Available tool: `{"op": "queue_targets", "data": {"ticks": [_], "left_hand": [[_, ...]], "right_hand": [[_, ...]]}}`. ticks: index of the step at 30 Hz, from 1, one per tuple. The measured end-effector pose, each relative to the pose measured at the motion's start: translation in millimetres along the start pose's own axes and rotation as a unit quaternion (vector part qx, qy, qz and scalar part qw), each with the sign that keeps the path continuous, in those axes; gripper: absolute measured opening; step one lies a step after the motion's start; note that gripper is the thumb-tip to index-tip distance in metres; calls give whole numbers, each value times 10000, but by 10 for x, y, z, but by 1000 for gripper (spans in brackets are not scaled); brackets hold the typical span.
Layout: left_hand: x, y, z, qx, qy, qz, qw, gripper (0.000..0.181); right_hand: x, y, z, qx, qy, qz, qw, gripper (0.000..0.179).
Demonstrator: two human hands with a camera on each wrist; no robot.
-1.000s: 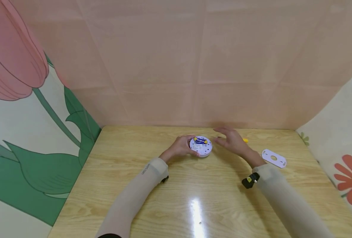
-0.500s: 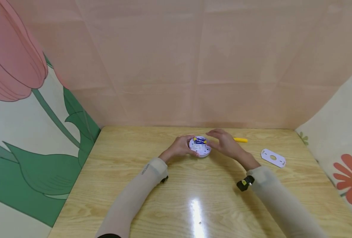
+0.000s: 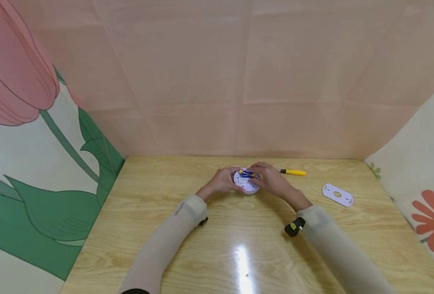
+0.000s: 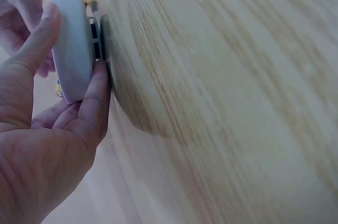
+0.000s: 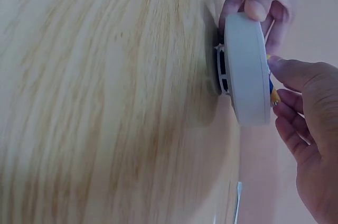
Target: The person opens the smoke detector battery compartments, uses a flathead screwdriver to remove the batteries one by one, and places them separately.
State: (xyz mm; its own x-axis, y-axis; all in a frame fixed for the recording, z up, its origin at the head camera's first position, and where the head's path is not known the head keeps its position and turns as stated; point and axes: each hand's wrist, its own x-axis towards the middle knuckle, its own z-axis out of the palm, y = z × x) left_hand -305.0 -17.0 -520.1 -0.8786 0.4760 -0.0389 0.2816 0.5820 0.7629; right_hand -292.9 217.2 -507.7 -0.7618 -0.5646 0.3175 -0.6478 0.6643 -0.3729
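My left hand (image 3: 221, 181) grips a round white smoke detector (image 3: 251, 189) by its side, thumb on the near edge and fingers round the far side. The detector lies face down close over the table, its vented face (image 5: 224, 70) turned to the wood. Blue batteries with yellow ends (image 3: 246, 174) sit in its upturned back. From the right, my right hand (image 3: 273, 179) reaches over the back. In the right wrist view its thumb and fingers pinch at a battery (image 5: 274, 95), which they partly hide.
A screwdriver with a yellow handle (image 3: 295, 172) lies behind the right hand, its tip hidden. Farther right is a flat white mounting plate (image 3: 337, 195) with a round hole. The wooden table (image 3: 187, 253) meets a pink cloth backdrop (image 3: 187, 122) at its far edge.
My right hand has moved left from near the screwdriver to the batteries, uncovering the screwdriver's handle and collar. The left hand and the detector have stayed in place.
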Motion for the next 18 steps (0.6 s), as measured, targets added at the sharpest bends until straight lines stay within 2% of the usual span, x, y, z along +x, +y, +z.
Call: {"op": "queue_targets", "data": {"ticks": [8,18], "left_hand": [[-9,16,10,-88,-32,-13,10000,94],[10,6,29,-67,-56,-59,9999,94]], "right_hand": [[16,-31,59,51,131,-232,9996,32],[13,4,71,28,218,-282,9994,27]]}}
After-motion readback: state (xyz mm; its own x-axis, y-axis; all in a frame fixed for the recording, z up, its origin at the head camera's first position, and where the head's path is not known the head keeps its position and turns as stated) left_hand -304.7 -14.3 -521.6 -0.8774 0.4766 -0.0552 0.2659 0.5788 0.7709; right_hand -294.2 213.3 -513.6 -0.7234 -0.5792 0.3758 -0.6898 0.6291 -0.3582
